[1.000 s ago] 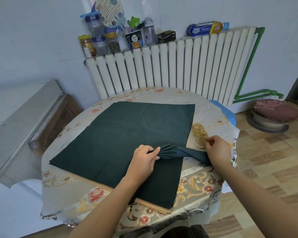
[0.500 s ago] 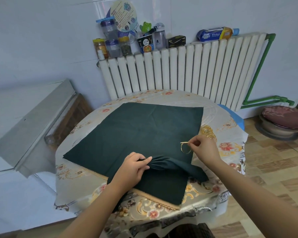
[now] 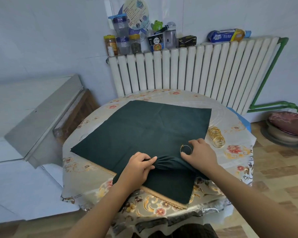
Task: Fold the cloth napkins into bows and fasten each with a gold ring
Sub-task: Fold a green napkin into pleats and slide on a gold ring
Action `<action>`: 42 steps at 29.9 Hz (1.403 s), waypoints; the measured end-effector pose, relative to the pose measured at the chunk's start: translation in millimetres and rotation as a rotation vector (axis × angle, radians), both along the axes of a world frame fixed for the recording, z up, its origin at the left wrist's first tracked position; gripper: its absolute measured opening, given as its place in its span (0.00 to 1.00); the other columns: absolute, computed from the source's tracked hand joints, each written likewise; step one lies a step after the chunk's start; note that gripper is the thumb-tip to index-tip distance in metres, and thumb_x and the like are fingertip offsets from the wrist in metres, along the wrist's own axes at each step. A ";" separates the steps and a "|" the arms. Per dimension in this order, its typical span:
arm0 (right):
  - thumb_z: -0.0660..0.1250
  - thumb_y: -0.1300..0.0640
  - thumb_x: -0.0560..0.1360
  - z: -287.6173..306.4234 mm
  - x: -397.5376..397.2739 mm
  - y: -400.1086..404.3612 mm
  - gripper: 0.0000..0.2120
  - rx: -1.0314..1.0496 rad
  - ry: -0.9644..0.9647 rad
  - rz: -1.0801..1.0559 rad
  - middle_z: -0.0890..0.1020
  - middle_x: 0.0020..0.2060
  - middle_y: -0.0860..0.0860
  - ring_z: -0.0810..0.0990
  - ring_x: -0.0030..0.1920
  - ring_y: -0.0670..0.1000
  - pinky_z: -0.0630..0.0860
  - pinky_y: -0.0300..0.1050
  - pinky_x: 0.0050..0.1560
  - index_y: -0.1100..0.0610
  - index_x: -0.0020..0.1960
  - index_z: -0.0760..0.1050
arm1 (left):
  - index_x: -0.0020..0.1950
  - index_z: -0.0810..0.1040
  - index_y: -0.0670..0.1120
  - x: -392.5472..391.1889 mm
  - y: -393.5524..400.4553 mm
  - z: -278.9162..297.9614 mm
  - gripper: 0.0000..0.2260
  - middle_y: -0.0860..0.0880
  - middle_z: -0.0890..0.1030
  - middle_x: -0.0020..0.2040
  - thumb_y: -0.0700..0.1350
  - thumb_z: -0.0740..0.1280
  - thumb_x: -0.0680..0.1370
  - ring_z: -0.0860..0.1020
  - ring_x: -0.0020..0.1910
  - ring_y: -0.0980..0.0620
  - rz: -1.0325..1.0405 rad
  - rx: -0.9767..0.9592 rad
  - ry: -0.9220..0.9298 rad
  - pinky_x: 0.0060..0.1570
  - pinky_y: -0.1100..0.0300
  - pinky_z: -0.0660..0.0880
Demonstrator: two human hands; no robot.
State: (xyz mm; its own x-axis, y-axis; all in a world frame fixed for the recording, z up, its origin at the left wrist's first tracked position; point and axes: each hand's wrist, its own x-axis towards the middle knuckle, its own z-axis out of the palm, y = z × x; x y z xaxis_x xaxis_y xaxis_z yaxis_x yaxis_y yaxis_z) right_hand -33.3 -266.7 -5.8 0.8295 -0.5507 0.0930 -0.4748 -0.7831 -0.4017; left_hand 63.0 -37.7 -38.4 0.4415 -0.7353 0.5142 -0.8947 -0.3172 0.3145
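From the head view we look down on a round tabletop (image 3: 230,107) under a flowered cover. A dark green napkin (image 3: 141,131) lies spread flat on it, with its near right corner gathered into a pleated band. Our left hand (image 3: 138,167) has its grip clenched on the gathered napkin, fingers and thumb pinching the pleats at the band's left end. Our right hand (image 3: 201,153) rests on the band's right end and pinches a single gold ring (image 3: 185,149) between thumb and fingers, just above the gathered cloth. A pile of gold rings (image 3: 216,136) sits on the tabletop just beside the napkin's right edge, near the right hand but apart from it. Beyond the tabletop stands a white radiator (image 3: 196,69) with jars and boxes along its top. A cushioned stool (image 3: 289,126) stands on the floor at the right.
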 end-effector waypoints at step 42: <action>0.74 0.53 0.70 14.0 -53.1 -21.0 0.19 0.603 -0.141 0.234 0.79 0.49 0.46 0.78 0.50 0.44 0.71 0.33 0.46 0.47 0.59 0.75 | 0.60 0.80 0.46 5.8 12.3 9.0 0.14 0.53 0.78 0.43 0.40 0.68 0.75 0.71 0.45 0.57 0.115 -0.034 0.104 0.48 0.63 0.70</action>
